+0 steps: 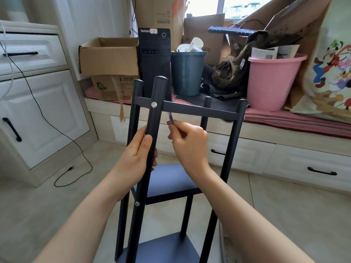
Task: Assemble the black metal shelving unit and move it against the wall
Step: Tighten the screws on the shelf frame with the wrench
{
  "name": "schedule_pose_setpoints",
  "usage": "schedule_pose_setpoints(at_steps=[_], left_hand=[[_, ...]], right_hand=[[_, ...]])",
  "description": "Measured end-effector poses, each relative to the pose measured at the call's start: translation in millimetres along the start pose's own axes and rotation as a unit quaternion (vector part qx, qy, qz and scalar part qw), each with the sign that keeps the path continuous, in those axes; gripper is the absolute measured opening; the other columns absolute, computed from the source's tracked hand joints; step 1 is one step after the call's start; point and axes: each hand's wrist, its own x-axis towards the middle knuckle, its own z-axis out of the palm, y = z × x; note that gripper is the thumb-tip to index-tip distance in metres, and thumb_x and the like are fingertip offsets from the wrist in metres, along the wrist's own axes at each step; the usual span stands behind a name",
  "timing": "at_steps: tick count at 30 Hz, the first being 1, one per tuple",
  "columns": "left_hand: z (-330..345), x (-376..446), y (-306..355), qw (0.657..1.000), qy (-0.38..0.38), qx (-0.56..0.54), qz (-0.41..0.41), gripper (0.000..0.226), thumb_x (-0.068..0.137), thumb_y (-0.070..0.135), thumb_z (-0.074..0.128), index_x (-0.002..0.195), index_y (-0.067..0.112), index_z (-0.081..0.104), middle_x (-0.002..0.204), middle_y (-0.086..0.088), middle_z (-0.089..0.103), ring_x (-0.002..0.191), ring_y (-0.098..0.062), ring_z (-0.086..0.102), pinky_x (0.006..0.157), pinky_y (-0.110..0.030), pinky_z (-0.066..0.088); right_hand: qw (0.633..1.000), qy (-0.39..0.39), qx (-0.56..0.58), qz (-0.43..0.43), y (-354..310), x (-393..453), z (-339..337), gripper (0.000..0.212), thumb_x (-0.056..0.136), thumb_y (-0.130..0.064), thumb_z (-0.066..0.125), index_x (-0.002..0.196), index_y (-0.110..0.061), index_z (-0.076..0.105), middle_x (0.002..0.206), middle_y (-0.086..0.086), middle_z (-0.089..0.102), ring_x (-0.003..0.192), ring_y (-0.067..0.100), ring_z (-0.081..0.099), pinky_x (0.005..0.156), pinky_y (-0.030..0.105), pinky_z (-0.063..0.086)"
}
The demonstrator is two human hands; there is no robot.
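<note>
The black metal shelving unit [201,111] stands upright on the tiled floor in front of me, with three dark shelves between round black posts. My left hand [135,158] grips the near left post [154,120] below a silver bolt head [153,104] at the top shelf's corner. A second bolt [137,204] shows lower on the same post. My right hand [190,145] pinches a small metal hex key [171,118], its tip just under the top shelf's front edge, to the right of the post.
Behind the unit runs a low window bench [266,133] with drawers, loaded with cardboard boxes [109,56], a computer tower [154,59], a dark bin [187,73] and a pink bucket [271,80]. A white cabinet [38,111] stands at left, and a black cable [76,149] trails over the floor.
</note>
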Motion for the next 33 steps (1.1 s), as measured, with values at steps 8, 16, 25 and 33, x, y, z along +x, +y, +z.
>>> schedule_pose_setpoints(at_steps=[8,16,25,33], left_hand=[[3.7,1.3,-0.5,1.0,0.009,0.018,0.009,0.028,0.108,0.034,0.031,0.13,0.044,0.047,0.079,-0.007,0.053,0.066,-0.011,0.053,0.061,-0.021,0.051],[9.8,-0.3,-0.2,0.998,0.046,0.033,0.032,0.023,0.107,0.032,0.035,0.124,0.039,0.048,0.078,-0.009,0.054,0.063,-0.011,0.053,0.058,-0.021,0.049],[14.7,-4.0,1.3,0.994,0.069,0.035,0.077,0.024,0.107,0.025,0.037,0.116,0.045,0.047,0.07,-0.005,0.053,0.059,-0.011,0.052,0.055,-0.021,0.047],[8.3,2.0,-6.0,0.996,0.051,0.026,0.074,0.03,0.094,0.047,0.036,0.122,0.045,0.046,0.068,0.003,0.052,0.061,-0.011,0.051,0.059,-0.023,0.049]], right_hand=[[0.999,-0.017,-0.045,-0.009,-5.0,10.0,-6.9,0.026,0.095,-0.013,0.063,0.072,-0.005,0.073,0.059,0.004,0.066,0.055,0.025,0.061,0.061,0.04,0.051],[0.999,0.007,-0.046,0.013,-6.7,4.8,-4.9,0.017,0.096,-0.021,0.064,0.092,-0.016,0.079,0.073,-0.006,0.074,0.068,0.014,0.067,0.072,0.034,0.053],[0.995,0.068,0.077,0.009,6.4,-7.0,21.4,0.015,0.09,-0.012,0.069,0.101,-0.013,0.079,0.08,-0.003,0.075,0.075,0.007,0.066,0.068,0.02,0.05],[0.99,0.127,0.046,-0.04,20.2,6.8,41.6,0.014,0.088,-0.011,0.069,0.098,-0.007,0.078,0.075,0.001,0.071,0.074,0.013,0.052,0.071,0.031,0.047]])
